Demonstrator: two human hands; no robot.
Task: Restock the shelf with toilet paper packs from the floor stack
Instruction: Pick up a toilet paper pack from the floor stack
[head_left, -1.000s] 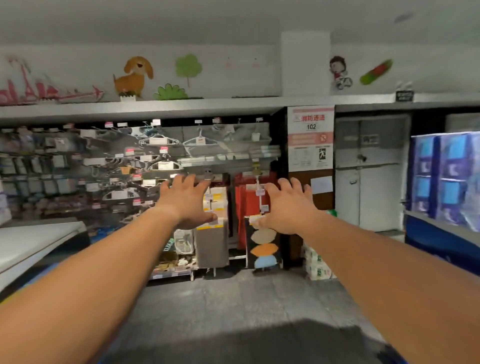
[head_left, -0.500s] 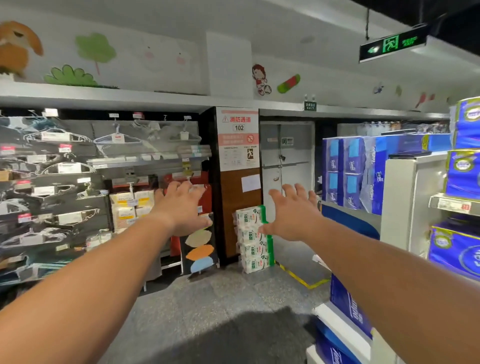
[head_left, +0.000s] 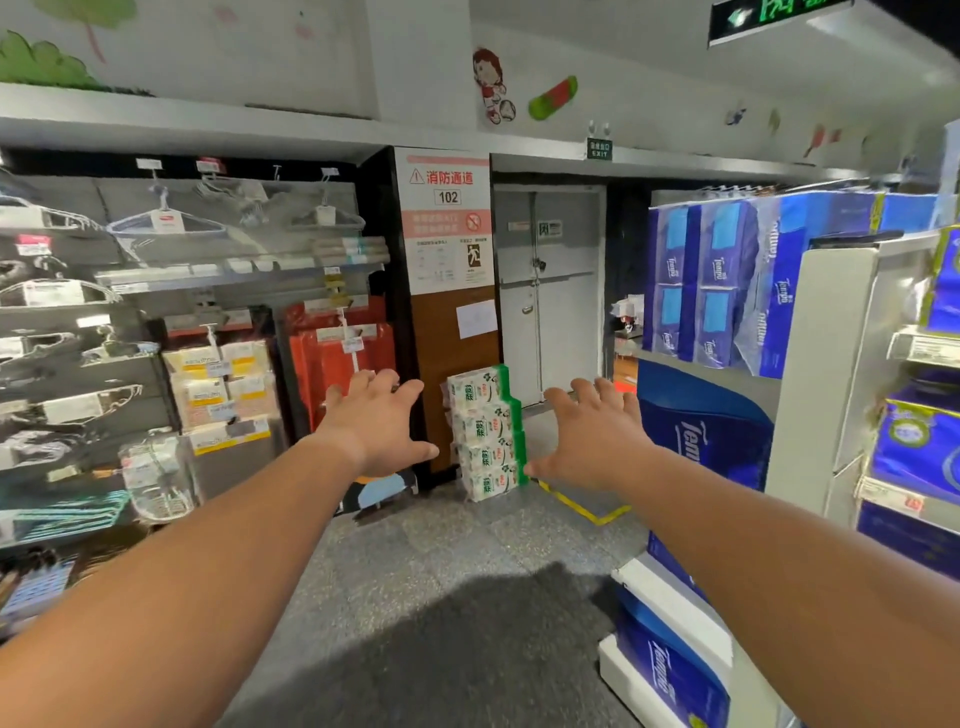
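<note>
Both arms are stretched out ahead of the person, the left hand (head_left: 376, 428) and right hand (head_left: 597, 436) spread wide with fingers loose, holding nothing. Beyond them, the floor stack (head_left: 485, 434) of green-and-white toilet paper packs stands against the brown panel (head_left: 452, 364), four packs high, well apart from both hands. Right of the stack rises the shelf (head_left: 831, 364) loaded with blue packs (head_left: 701, 280). From here the sensible thing is to walk up close, take the top pack by its two sides, and lift it straight so the lower ones don't topple.
</note>
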